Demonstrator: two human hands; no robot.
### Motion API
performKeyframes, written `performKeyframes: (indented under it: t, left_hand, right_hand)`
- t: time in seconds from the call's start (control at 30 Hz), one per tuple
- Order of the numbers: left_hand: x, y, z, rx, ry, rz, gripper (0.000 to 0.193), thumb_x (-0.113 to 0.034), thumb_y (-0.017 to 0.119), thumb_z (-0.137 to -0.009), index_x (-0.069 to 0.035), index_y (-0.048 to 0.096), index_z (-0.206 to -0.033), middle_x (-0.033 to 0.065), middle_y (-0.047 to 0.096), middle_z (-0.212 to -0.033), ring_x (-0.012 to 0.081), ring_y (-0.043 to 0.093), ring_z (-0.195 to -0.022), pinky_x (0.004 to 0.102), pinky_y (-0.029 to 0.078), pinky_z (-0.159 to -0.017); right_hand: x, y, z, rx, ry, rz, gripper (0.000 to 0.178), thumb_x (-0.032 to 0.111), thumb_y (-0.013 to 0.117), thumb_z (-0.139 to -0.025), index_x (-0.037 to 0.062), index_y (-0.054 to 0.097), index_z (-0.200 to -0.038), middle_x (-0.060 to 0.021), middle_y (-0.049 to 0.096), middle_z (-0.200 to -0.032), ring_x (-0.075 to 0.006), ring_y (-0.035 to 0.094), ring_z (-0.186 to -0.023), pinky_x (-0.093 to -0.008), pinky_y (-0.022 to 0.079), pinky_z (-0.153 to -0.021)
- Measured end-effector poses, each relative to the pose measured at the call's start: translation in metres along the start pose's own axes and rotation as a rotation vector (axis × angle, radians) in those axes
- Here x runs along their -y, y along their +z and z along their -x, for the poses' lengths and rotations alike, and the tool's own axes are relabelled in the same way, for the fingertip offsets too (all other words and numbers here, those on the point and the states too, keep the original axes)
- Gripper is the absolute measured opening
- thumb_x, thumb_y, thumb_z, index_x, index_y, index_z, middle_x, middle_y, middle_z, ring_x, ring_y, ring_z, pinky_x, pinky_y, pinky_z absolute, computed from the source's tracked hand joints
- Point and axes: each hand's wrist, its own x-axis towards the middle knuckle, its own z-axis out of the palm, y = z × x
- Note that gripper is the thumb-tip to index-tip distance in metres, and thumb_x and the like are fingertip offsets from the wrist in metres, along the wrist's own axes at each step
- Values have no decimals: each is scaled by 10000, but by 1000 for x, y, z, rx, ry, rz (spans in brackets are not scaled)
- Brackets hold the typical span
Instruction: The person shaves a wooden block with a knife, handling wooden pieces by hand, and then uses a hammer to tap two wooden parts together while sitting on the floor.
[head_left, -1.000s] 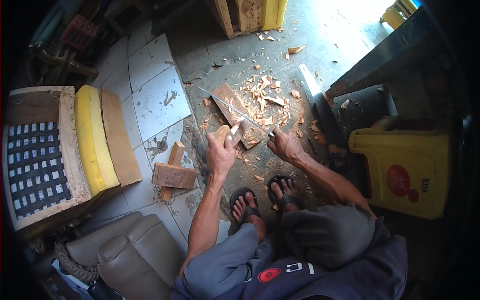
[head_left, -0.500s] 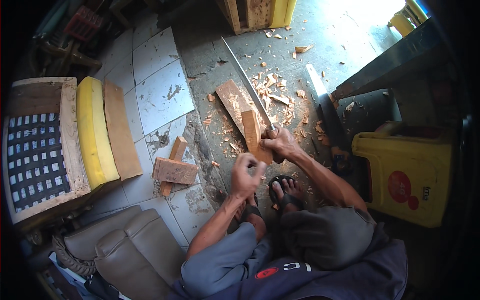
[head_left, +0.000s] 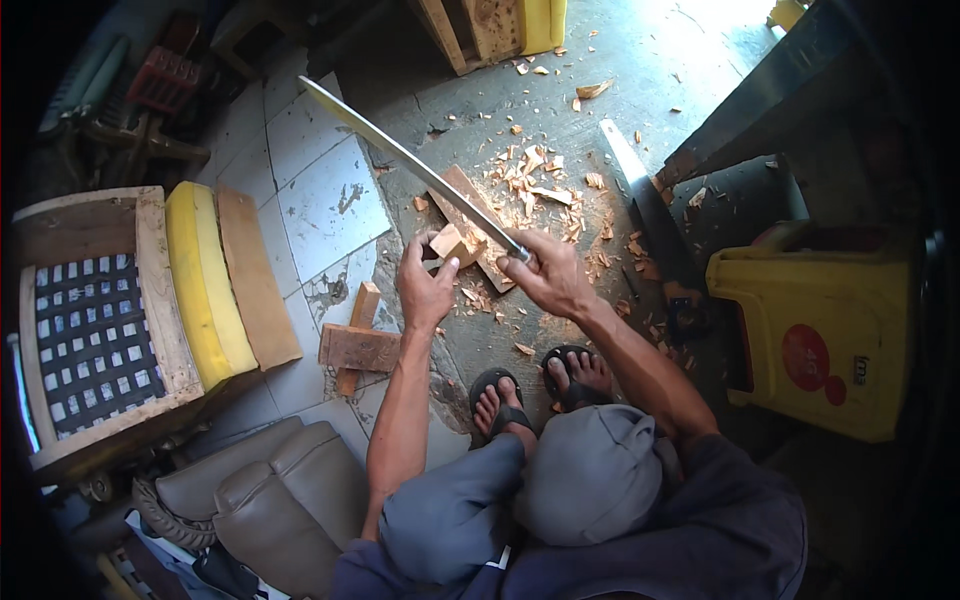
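Note:
My left hand [head_left: 427,292] grips a small wooden block [head_left: 450,243] between thumb and fingers, over or against a flat board [head_left: 462,184] on the floor. In my right hand [head_left: 556,274] is the handle of a machete [head_left: 400,155]. Its long blade slants up and to the left, passing across the board and just beyond the block. From this angle I cannot tell whether the blade touches the block. Pale wood chips [head_left: 530,185] lie scattered around the board.
A handsaw [head_left: 655,215] lies to the right, beside a yellow plastic stool [head_left: 815,345]. Two crossed wood pieces [head_left: 360,347] rest on the left tiles. Farther left stands a wooden frame with black webbing [head_left: 98,340] and yellow foam [head_left: 207,285]. My sandalled feet [head_left: 500,405] are close below.
The wooden block has passed from my right hand to my left, which moved left and away. The machete's blade has swung leftward, and the block now lies lower and tilted.

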Motion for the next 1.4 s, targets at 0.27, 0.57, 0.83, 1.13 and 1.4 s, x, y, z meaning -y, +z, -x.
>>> performKeyframes:
  t: [0.27, 0.57, 0.83, 1.13, 1.4]
  left_hand:
    - [5, 6, 1, -37, 40, -81, 444, -94, 708, -854, 31, 567, -1256, 228, 650, -1209, 368, 655, -1116, 429, 513, -970]
    - [-13, 3, 11, 64, -105, -139, 427, -130, 679, -901, 9, 540, -1280, 253, 657, -1187, 394, 674, -1072, 459, 519, -933]
    - [-10, 15, 28, 45, -79, -211, 389, -123, 612, -936, 79, 456, -1229, 343, 617, -1079, 505, 638, -981, 523, 503, -856]
    - [-12, 18, 31, 138, -149, -275, 443, -139, 555, -960, 128, 353, -1250, 397, 563, -1130, 528, 611, -1030, 531, 490, -906]
    - [-13, 21, 29, 163, -103, -251, 382, -106, 546, -942, 114, 336, -1173, 358, 539, -1045, 515, 595, -943, 554, 467, -860]
  right_hand:
    - [-17, 22, 33, -237, -130, -127, 412, 210, 602, -984, 73, 585, -1372, -282, 698, -931, -412, 721, -799, -478, 568, -704]
    - [-12, 38, 43, 13, 131, 22, 434, 170, 529, -1017, 72, 440, -1430, -298, 681, -911, -502, 667, -748, -580, 529, -665]
    - [-23, 35, 30, 255, 197, 172, 239, 148, 514, -1005, 59, 466, -1221, -272, 672, -867, -486, 661, -754, -575, 512, -621]
    - [-43, 41, 29, 429, 272, 339, 281, 108, 607, -957, 37, 524, -1215, -240, 640, -717, -437, 666, -669, -523, 514, -551]
    - [-52, 35, 22, 448, 258, 324, 171, 143, 543, -990, 39, 444, -1082, -276, 639, -753, -491, 647, -681, -546, 499, -561]
